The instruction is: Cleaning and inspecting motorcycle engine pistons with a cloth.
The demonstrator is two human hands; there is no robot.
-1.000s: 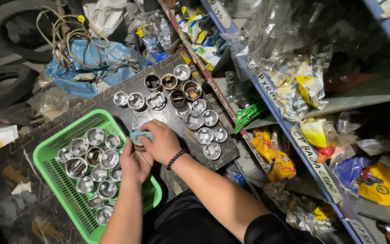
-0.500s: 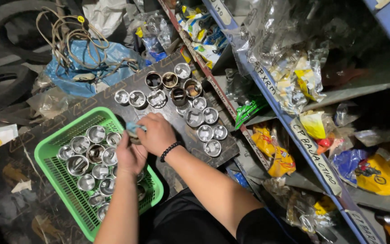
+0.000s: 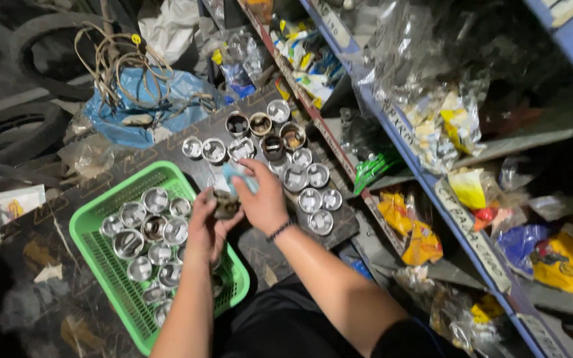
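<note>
Cluttered shelves (image 3: 432, 192) flank a dark tabletop (image 3: 339, 229); left hand (image 3: 205, 222) fingers grip a piston (image 3: 225, 204), right hand (image 3: 261, 199) fingers pinch a blue cloth (image 3: 237, 176) above the green basket (image 3: 94, 255).

A basket (image 3: 101, 265) sits at the left on the floor mat (image 3: 41, 278), with metal cups (image 3: 147, 229) lying in it. To its right, more cups (image 3: 300, 179) stand in rows on a board (image 3: 346, 229). Behind the basket lies a bag (image 3: 140, 113) with coiled cord (image 3: 117, 59) on it. Shelves (image 3: 459, 219) of packets (image 3: 419, 238) run along the right.
</note>
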